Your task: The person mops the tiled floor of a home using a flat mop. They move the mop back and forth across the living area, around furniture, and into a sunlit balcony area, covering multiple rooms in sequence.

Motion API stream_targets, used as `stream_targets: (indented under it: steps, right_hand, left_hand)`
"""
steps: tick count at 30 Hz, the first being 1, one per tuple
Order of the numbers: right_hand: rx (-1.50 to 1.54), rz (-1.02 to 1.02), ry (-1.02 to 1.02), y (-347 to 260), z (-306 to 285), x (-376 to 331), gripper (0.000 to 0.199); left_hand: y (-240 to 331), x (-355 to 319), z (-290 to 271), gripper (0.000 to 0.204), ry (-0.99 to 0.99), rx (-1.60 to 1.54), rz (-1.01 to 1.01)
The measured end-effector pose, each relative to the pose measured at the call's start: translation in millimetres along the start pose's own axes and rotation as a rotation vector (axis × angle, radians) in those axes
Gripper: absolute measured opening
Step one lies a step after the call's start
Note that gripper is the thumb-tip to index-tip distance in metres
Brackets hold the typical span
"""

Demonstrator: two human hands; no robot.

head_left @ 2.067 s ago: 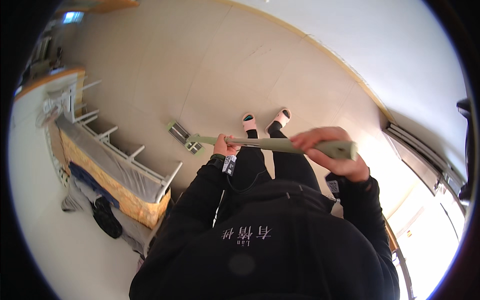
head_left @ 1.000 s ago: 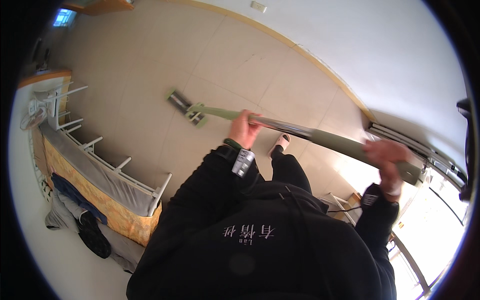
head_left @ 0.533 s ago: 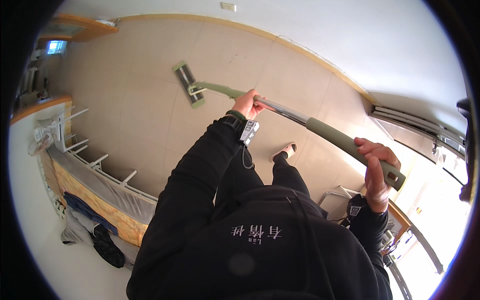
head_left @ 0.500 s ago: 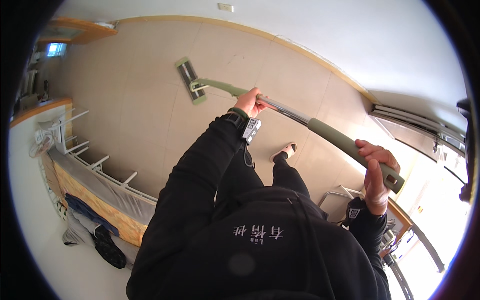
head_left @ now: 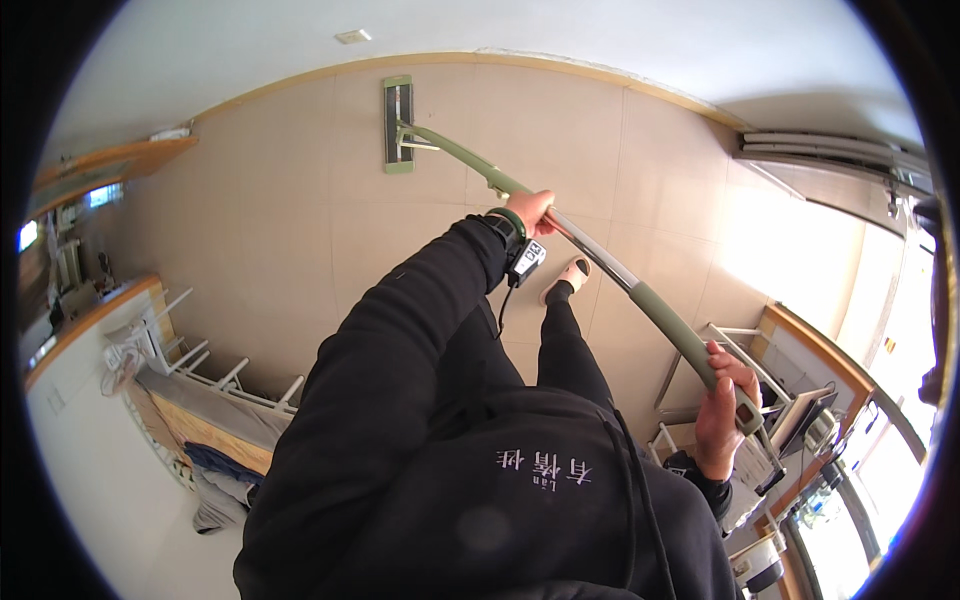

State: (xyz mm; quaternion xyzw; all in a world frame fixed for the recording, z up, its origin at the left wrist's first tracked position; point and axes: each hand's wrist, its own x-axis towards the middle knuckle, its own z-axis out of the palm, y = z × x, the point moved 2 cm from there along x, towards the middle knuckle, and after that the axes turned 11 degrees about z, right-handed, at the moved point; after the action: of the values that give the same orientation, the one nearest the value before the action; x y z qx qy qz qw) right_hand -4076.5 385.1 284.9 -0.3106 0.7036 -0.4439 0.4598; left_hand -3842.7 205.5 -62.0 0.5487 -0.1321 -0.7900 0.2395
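Observation:
A flat mop slants across the view, with a green grip, a silver pole and a green lower shaft. Its rectangular head lies on the tiled floor near the far wall. My left hand is wrapped round the pole where the silver part meets the green lower shaft. Close to the handle's top end, my right hand closes on the green grip, fingers over it and thumb along the near side. A dark band and a small device are on my left wrist.
The far wall has a wooden-coloured skirting. To the left are a bed with clothes and white rails. A metal-framed stool or chair and a wooden-edged desk stand at right. My foot in a pink slipper is below the pole.
The mop head has moved away toward the far wall and turned more lengthwise. My right hand and the handle's top end have come down toward my body. Both hands keep their hold.

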Motion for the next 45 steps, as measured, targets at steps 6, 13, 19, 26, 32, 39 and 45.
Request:
stream_targets:
  steps: [6, 13, 19, 26, 32, 39, 45]
  right_hand:
    - [0.007, 0.015, 0.205, 7.6, -112.7, -25.6, 0.021]
    - [-0.1, -0.037, 0.473, -8.3, -259.8, -66.3, 0.016]
    - [-0.203, -0.149, 0.543, -42.7, -338.8, -74.5, 0.02]
    - [-0.173, -0.255, 0.357, -74.2, -342.4, -39.6, 0.041]
    - [-0.058, -0.252, 0.282, -66.7, -308.9, 25.4, 0.031]
    - [-0.038, -0.11, 0.296, -55.9, -325.2, 56.3, 0.024]
    - [-0.022, -0.109, 0.407, -48.0, -428.4, 62.7, 0.028]
  left_hand:
    - [-53.4, 0.9, 131.4, 0.021, -0.103, 0.076, -0.053]
    - [-125.1, -14.6, 319.3, 0.023, -0.247, 0.163, -0.165]
    - [-155.2, -28.5, 444.9, 0.019, -0.439, 0.142, -0.257]
    - [-114.9, -46.2, 420.6, 0.019, -0.376, -0.04, -0.146]
    - [-73.5, -34.0, 363.0, 0.013, -0.2, -0.102, -0.147]
    - [-79.9, 15.5, 380.6, 0.011, -0.147, 0.033, -0.2]
    - [-119.1, 34.5, 507.2, 0.014, -0.278, 0.133, -0.275]
